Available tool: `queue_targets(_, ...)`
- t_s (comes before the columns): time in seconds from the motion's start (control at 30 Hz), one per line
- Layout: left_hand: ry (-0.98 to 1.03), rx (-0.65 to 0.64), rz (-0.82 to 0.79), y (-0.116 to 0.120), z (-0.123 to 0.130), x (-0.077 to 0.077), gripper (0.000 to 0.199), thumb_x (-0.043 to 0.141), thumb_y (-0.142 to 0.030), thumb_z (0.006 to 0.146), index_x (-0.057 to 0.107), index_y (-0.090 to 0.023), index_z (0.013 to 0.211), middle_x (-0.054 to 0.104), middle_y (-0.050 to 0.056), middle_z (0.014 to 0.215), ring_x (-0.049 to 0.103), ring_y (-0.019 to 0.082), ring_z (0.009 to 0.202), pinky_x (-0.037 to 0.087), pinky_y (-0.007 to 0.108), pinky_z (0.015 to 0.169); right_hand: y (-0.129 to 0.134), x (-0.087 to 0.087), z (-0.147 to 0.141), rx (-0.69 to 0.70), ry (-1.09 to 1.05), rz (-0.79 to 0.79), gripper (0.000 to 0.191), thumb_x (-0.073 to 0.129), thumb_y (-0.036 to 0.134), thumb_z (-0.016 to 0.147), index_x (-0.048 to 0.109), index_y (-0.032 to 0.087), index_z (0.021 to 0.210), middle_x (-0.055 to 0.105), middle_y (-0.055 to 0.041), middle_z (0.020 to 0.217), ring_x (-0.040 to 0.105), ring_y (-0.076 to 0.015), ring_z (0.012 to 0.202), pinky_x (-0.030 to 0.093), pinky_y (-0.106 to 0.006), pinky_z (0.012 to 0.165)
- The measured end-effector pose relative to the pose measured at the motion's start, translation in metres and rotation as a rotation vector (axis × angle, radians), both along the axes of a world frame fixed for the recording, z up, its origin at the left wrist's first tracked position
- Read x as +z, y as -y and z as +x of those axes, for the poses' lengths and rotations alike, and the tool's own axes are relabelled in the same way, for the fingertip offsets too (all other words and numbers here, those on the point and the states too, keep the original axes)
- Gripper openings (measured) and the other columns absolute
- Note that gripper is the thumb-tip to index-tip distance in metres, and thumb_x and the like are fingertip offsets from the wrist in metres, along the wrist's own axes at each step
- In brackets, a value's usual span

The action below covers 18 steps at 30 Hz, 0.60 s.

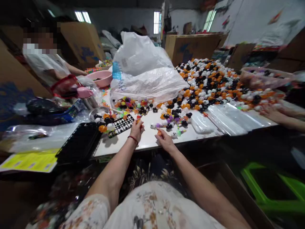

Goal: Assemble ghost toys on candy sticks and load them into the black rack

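On the white tabletop (147,142), beside the black plastic grid tray (121,126), the left hand (137,129) pinches a small orange-red piece (138,119) between its fingertips. The right hand (165,140), fingers curled, seems to grip an orange piece (159,133), near the white, orange and black plastic pieces (209,82).

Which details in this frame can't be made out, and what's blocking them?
All in the head view:
- Left hand: its red-orange piece is too small and partly covered by fingers.
- Right hand: curled fingers hide whether it grips or only touches an orange piece.
- Behind the white sack: hidden by it.
- Pink bowl: dark contents too small.
- Arms at far right: cut off by the right edge.
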<state>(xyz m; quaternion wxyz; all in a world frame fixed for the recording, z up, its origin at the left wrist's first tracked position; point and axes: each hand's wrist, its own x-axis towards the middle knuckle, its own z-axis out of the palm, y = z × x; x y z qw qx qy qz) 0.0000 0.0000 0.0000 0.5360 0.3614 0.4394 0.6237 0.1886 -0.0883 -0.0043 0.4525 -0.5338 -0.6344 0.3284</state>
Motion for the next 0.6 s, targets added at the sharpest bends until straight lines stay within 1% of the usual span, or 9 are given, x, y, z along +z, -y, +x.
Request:
queue_targets(0.13,-0.049,0.029,-0.014,-0.003,0.001,-0.003,0.034,0.07,-0.033,0.074,0.054,-0.021,0.102,0.061,-0.001,0.083,0.053,0.006,0.057,0.039,0.016,0.049,-0.005,0.003,-0.007,-0.04,0.058,-0.002,0.051,0.06,0.042,0.084,0.061,0.02,0.13,0.069,-0.0016,0.088,0.06,-0.0165,0.075,0.051,-0.03,0.08)
queue_targets(0.27,-0.104,0.056,-0.029,-0.005,0.003,-0.003,0.031,0.071,-0.029,0.075,0.05,-0.022,0.097,0.061,-0.003,0.078,0.052,0.007,0.052,0.037,0.017,0.047,-0.012,0.005,-0.008,-0.095,0.117,-0.002,0.054,0.059,0.033,0.081,0.057,0.018,0.133,0.072,-0.0077,0.102,0.064,-0.0214,0.087,0.05,-0.035,0.088)
queue_targets(0.37,-0.125,0.054,-0.03,-0.004,0.004,-0.002,0.029,0.072,-0.027,0.074,0.049,-0.021,0.091,0.061,-0.003,0.075,0.052,0.007,0.051,0.034,0.017,0.045,-0.014,0.005,-0.006,-0.123,0.146,-0.03,0.056,0.055,0.026,0.08,0.053,0.016,0.135,0.072,-0.0108,0.105,0.065,-0.0244,0.089,0.05,-0.038,0.088)
queue_targets(0.5,-0.128,0.016,-0.026,-0.001,0.005,0.002,0.024,0.071,-0.028,0.074,0.055,-0.019,0.09,0.06,-0.002,0.073,0.051,0.006,0.05,0.033,0.017,0.045,-0.013,0.004,-0.005,-0.122,0.097,-0.053,0.058,0.054,0.031,0.083,0.048,0.013,0.138,0.073,-0.0122,0.099,0.068,-0.025,0.083,0.052,-0.039,0.084)
queue_targets(0.6,-0.115,-0.006,-0.04,0.0,0.004,0.003,0.024,0.069,-0.033,0.076,0.056,-0.019,0.091,0.06,-0.001,0.072,0.051,0.007,0.051,0.034,0.017,0.046,-0.011,0.004,-0.006,-0.094,0.065,-0.029,0.055,0.055,0.036,0.085,0.052,0.014,0.134,0.073,-0.0118,0.101,0.068,-0.0246,0.084,0.052,-0.039,0.085)
